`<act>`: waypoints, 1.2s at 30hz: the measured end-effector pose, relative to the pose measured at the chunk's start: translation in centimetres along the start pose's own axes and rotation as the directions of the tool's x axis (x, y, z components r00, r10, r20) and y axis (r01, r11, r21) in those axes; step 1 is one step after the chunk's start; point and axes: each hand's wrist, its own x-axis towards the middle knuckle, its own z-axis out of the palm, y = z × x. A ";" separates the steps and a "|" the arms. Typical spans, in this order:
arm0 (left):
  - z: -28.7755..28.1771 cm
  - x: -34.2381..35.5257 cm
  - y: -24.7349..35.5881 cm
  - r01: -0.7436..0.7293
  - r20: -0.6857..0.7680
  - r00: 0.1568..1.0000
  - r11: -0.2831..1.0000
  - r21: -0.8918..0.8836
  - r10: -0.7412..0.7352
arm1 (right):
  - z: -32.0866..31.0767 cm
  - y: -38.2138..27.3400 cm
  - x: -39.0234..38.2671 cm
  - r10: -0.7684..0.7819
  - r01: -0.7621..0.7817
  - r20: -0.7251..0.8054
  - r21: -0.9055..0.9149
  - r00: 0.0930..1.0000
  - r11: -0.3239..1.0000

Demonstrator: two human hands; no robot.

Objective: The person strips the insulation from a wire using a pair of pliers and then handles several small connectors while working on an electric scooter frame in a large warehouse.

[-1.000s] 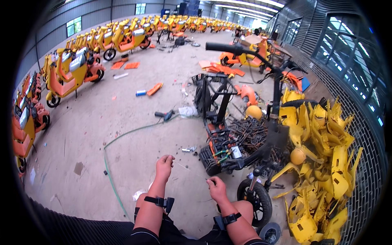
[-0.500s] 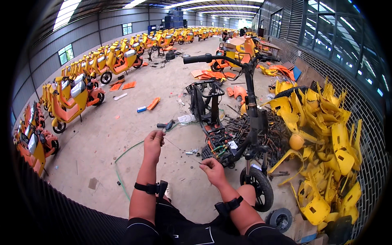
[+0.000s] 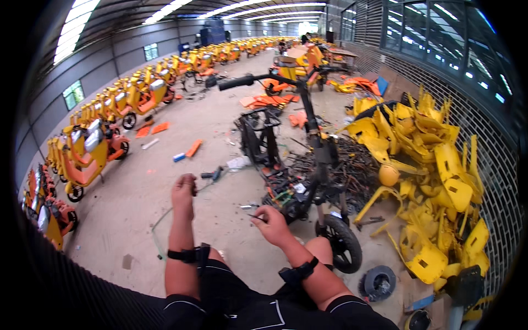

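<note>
My left hand (image 3: 184,193) is raised over the floor, fingers curled closed and slightly blurred. What it holds, if anything, I cannot make out. My right hand (image 3: 273,225) pinches a short, thin dark strip (image 3: 257,218), which sticks out to the left of the fingertips. Just beyond and to the right of that hand stands a stripped black scooter frame (image 3: 318,144) with its handlebar, a front wheel (image 3: 340,245) and exposed wiring. A dark power drill (image 3: 213,174) lies on the floor past my left hand.
Yellow plastic body panels (image 3: 434,187) are heaped at the right along the brick wall. Dark metal parts (image 3: 357,170) lie piled behind the frame. A loose tyre (image 3: 378,283) rests near my right knee. Rows of yellow scooters (image 3: 91,157) line the left; a green hose (image 3: 155,234) crosses the floor.
The hands sit slightly farther left in view, as the whole scene has shifted left. The thin strand seen between my hands no longer shows; the dark strip now shows at my right fingertips.
</note>
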 end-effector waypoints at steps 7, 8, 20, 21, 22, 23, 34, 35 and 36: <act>-1.4 -2.7 0.7 0.029 -0.047 0.998 0.999 -0.024 -0.030 | -0.8 -1.5 -0.1 -0.076 0.084 0.083 -0.100 0.994 0.991; -1.3 -2.9 0.2 0.038 -0.058 0.997 0.995 -0.090 -0.043 | -1.0 -1.4 -0.5 -0.051 0.059 0.092 -0.086 0.994 0.995; -0.6 -4.3 2.9 -0.015 -0.007 1.000 0.998 -0.061 0.015 | -3.8 -6.0 -1.6 -0.284 0.284 -0.008 -0.016 0.959 0.959; -0.3 -4.2 3.8 -0.053 0.023 0.998 0.998 -0.030 0.054 | -3.9 -6.2 -1.9 -0.197 0.197 -0.002 0.042 0.980 0.980; 0.5 -3.9 4.3 -0.050 0.046 0.998 0.999 -0.021 0.051 | -4.4 -6.4 -1.7 -0.117 0.116 0.003 0.085 0.993 0.990; 1.3 -3.8 4.9 -0.057 0.046 0.997 0.997 -0.051 0.059 | -4.7 -6.4 -1.8 -0.028 0.026 0.011 0.135 1.000 0.991; 0.8 -2.6 5.9 -0.049 0.037 0.998 0.992 -0.117 0.054 | -3.2 -7.2 -1.4 -0.162 0.171 -0.079 0.131 0.984 0.977; 0.6 -2.3 5.9 -0.037 0.038 0.998 0.992 -0.122 0.042 | -3.0 -7.2 -1.4 -0.195 0.200 -0.078 0.075 0.978 0.977; 0.6 -2.1 5.9 -0.038 0.023 0.999 0.992 -0.121 0.041 | -2.5 -7.3 -1.1 -0.142 0.155 -0.110 0.119 0.984 0.981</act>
